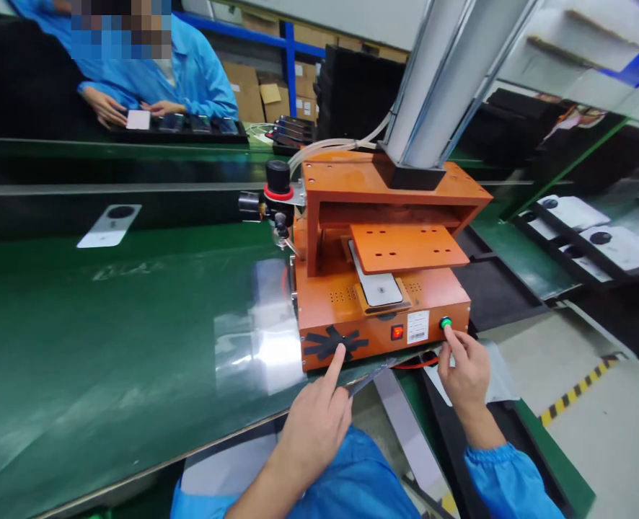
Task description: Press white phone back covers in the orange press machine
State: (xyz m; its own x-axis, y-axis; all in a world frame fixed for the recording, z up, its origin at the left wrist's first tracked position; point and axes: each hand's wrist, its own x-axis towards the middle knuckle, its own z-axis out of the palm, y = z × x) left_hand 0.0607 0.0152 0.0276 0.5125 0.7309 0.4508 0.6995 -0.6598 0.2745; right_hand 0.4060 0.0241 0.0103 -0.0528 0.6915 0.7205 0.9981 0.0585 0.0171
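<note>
An orange press (pixel 384 180) stands at the bench's edge. Under its raised orange plate (pixel 406 246), a white phone back panel (pixel 381 288) with a small dark mark lies in a fixture (pixel 389 308). My left hand (pixel 316 414) points its index finger at black tape strips (pixel 324 347) on the press front, touching or nearly touching them. Its other fingers are curled around what looks like a thin grey flat tool (pixel 372 378). My right hand (pixel 466 364) holds nothing and has a fingertip on the lit green button (pixel 446 323). A red switch (pixel 397 332) glows between the hands.
Another white panel with a dark round patch (pixel 108 226) lies on the green bench (pixel 135 331) at left. Black trays with white panels (pixel 619 245) stand at right. A pressure regulator (pixel 278 180) juts from the press. Across the bench, a co-worker in blue (pixel 200 72) handles a pale panel (pixel 138 120).
</note>
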